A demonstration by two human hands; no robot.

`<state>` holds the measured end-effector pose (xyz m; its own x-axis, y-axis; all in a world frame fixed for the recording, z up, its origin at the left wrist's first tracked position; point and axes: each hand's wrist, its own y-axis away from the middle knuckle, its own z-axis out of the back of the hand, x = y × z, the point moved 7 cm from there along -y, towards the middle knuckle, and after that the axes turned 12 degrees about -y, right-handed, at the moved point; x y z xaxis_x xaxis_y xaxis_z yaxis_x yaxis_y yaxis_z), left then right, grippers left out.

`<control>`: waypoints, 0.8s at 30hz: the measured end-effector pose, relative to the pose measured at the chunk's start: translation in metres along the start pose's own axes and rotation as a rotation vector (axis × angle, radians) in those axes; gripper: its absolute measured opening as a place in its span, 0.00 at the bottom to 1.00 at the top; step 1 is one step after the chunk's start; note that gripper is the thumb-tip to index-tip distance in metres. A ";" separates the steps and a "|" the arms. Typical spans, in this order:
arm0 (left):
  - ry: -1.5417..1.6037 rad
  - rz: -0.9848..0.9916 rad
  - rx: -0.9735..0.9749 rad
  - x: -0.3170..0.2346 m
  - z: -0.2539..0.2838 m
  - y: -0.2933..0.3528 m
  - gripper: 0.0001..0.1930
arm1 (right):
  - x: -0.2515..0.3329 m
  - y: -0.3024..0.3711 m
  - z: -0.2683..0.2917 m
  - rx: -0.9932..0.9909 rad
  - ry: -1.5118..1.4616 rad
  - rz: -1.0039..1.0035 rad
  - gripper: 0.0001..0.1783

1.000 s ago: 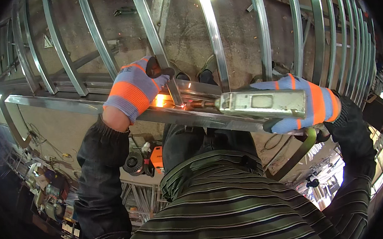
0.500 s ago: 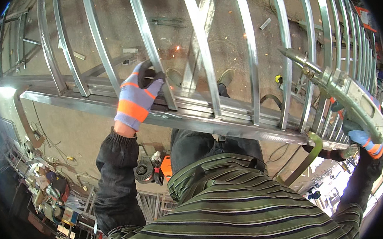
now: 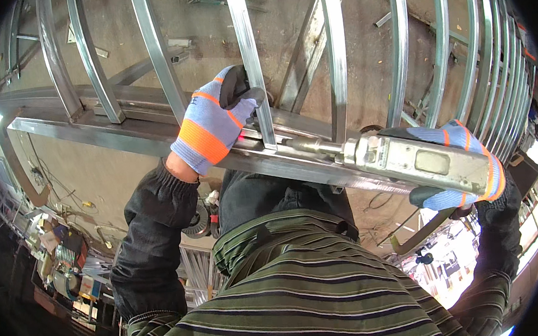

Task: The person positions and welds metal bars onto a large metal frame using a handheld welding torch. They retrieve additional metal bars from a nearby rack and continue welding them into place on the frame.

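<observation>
At frame centre, the left hand (image 3: 216, 118) grips a steel bar (image 3: 248, 61) steady while the right hand (image 3: 457, 164) clasps the welding gun (image 3: 409, 159), best kept level.

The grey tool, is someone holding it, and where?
Yes. The right hand grips the grey tool around its back end, away from the tip. The left hand wraps its fingers around an upright metal bar.

The grey metal welding gun (image 3: 419, 161) hid the right hand's (image 3: 460, 164) palm; its tip vanished behind the upright steel bar (image 3: 250, 61).
</observation>
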<state>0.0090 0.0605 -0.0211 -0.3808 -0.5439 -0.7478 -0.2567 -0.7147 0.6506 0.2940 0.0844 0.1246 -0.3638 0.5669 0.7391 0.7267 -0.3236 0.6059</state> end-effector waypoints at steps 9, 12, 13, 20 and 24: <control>0.130 0.241 -0.019 0.003 -0.003 0.010 0.15 | -0.027 -0.023 -0.001 0.103 -0.168 0.027 0.42; -0.102 -0.106 -0.101 -0.014 0.004 0.006 0.18 | -0.037 -0.022 0.001 0.044 -0.215 -0.050 0.42; -0.210 -0.208 -0.156 -0.017 0.006 0.005 0.19 | -0.039 -0.022 0.002 0.034 -0.205 -0.067 0.42; -0.211 -0.268 -0.201 0.007 0.005 -0.002 0.22 | -0.051 -0.011 0.016 0.014 -0.100 -0.082 0.48; -0.325 -0.266 -0.184 0.006 0.005 -0.003 0.20 | -0.054 -0.003 0.017 0.029 -0.153 -0.147 0.46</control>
<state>0.0034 0.0613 -0.0263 -0.5892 -0.1860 -0.7863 -0.2326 -0.8929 0.3854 0.3211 0.0671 0.0779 -0.3761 0.7154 0.5888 0.6894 -0.2086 0.6937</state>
